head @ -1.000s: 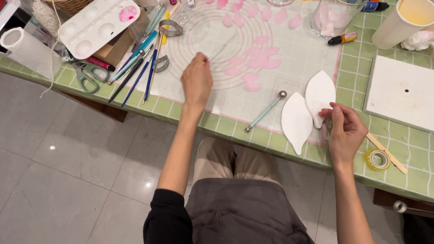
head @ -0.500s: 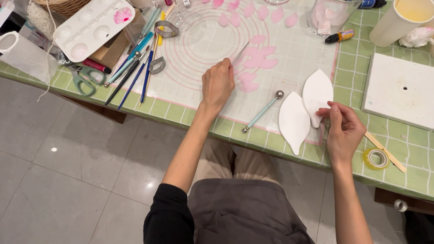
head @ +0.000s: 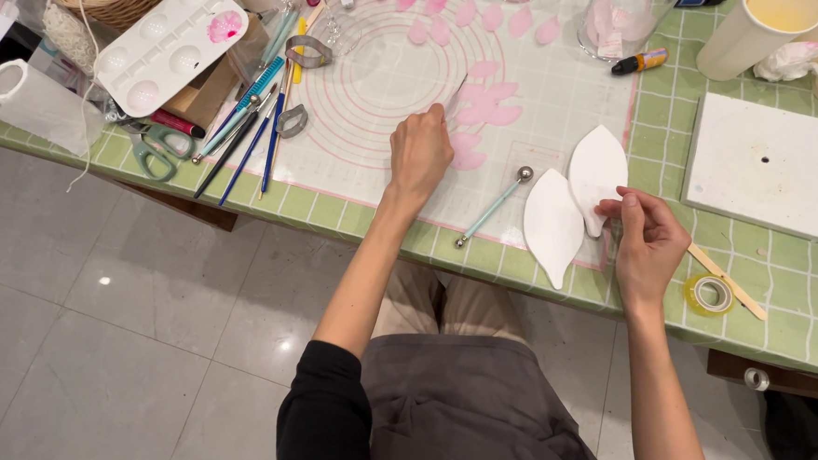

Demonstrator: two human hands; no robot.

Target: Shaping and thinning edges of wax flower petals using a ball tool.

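Pink petals [head: 482,114] on mat [head: 368,157]; left hand [head: 419,155] grip grasping thin blade tool [head: 455,95] beside them; right hand [head: 647,241] grip pinching something small, unclear, near white leaf shapes [head: 575,198]

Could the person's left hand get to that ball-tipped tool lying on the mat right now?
Probably yes. The left hand rests on the mat over pink petals, apparently gripping a thin blade, and the ball-tipped tool lies just beside it with nothing between. It would need to drop the blade first.

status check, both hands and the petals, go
Left hand pinching thin tool over pink petals. Right hand at white leaf shapes, fingertips pinched. Ball tool lying between.
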